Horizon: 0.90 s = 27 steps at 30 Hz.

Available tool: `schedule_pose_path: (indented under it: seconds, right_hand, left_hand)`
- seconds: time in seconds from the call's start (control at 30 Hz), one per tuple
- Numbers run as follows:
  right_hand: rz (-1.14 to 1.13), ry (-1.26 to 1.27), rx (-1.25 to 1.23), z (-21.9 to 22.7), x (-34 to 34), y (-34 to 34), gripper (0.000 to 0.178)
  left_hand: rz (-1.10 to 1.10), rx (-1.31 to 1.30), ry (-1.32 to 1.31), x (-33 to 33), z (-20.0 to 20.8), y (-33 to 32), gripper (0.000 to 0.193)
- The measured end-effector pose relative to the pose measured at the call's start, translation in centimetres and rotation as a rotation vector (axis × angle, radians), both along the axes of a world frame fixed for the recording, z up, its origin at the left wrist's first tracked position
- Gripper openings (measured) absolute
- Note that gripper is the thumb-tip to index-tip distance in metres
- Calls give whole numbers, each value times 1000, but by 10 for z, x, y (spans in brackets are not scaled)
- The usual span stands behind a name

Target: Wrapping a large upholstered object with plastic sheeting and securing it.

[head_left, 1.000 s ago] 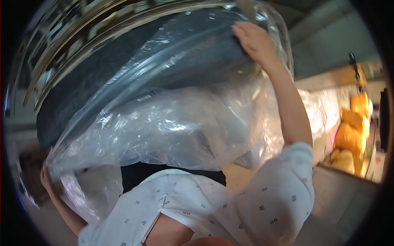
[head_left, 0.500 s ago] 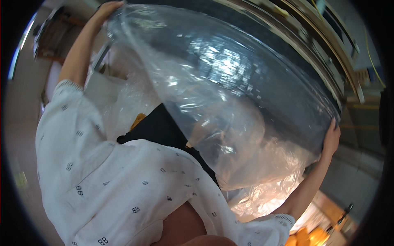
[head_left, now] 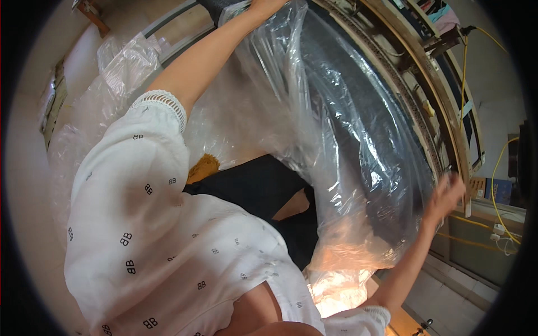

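A large clear plastic sheet (head_left: 342, 151) hangs in long folds over dark fabric (head_left: 392, 145) stretched along a long wooden frame (head_left: 412, 53). At the top edge of the view, my left hand (head_left: 268, 7) is closed on the sheet's far part, where folds gather beneath it; its fingertips are partly cut off. On the right, my right hand (head_left: 445, 196) is beside the frame's near end, slightly smeared by motion. Its fingers look spread with nothing in them. The sheet's lower edge falls near my lap, over my black trousers (head_left: 252, 179).
More crumpled clear plastic (head_left: 120, 73) lies to the left. A mustard-coloured fringed cloth (head_left: 203, 169) is by my leg. Yellow cables (head_left: 493, 173) hang at the right, near a blue box (head_left: 497, 190) and a white plug (head_left: 497, 229). Bright light falls on plastic at the bottom.
My left hand has moved rightward in view, and the sheet has gone from stretched to bunched in folds. My right hand has let go of the sheet's edge. The view has shifted too.
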State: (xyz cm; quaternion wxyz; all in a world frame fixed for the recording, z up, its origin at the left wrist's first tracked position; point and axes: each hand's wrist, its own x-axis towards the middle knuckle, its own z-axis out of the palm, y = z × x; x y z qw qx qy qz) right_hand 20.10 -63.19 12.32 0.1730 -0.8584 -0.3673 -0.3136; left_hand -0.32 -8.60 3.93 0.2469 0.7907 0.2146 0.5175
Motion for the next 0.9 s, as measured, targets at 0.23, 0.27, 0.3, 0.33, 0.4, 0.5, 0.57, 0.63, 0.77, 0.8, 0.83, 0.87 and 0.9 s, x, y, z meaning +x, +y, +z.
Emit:
schedule_pose_path:
  seconds: [0.23, 0.27, 0.3, 0.33, 0.4, 0.5, 0.57, 0.63, 0.77, 0.8, 0.83, 0.87, 0.9]
  right_hand:
    - [570, 136, 159, -22, -182, 278, 36]
    - [504, 115, 124, -30, -192, 307, 34]
    - [416, 89, 89, -37, -196, 329, 33]
    - [334, 46, 47, -51, -186, 347, 27]
    - [196, 10, 8, -61, -162, 363, 22]
    - [335, -93, -92, -49, -131, 332, 14]
    - [389, -194, -130, -34, -105, 273, 9]
    - [279, -204, -152, -19, -95, 191, 11]
    - [-157, -189, -205, 12, -124, 16, 28]
    - [-307, -180, -188, 16, -138, -29, 34]
    - [-436, -171, -172, 23, -153, -68, 37]
    - [-529, -207, -185, 30, -164, -100, 38]
    - [-521, -208, -118, 40, -172, -128, 39]
  left_hand:
    - [109, -70, 36, 13, -14, 16, 27]
    - [144, -90, -2, 14, -16, 17, 28]
    - [106, -81, 1, 16, -17, 18, 28]
    - [102, -65, 58, 20, -18, 19, 27]
    - [120, -92, 168, 17, -16, 25, 34]
    - [133, -109, 220, -2, -16, 38, 40]
    - [195, -53, 274, 1, -18, 45, 41]
    - [120, -52, 182, 4, -19, 42, 42]
    - [137, -67, 234, -1, -22, 51, 42]
    - [122, -72, 230, 1, -18, 45, 41]
    - [111, -75, 222, 3, -12, 38, 42]
    - [93, -97, 234, 1, -14, 46, 42]
    - [94, -99, 247, 0, -15, 48, 41]
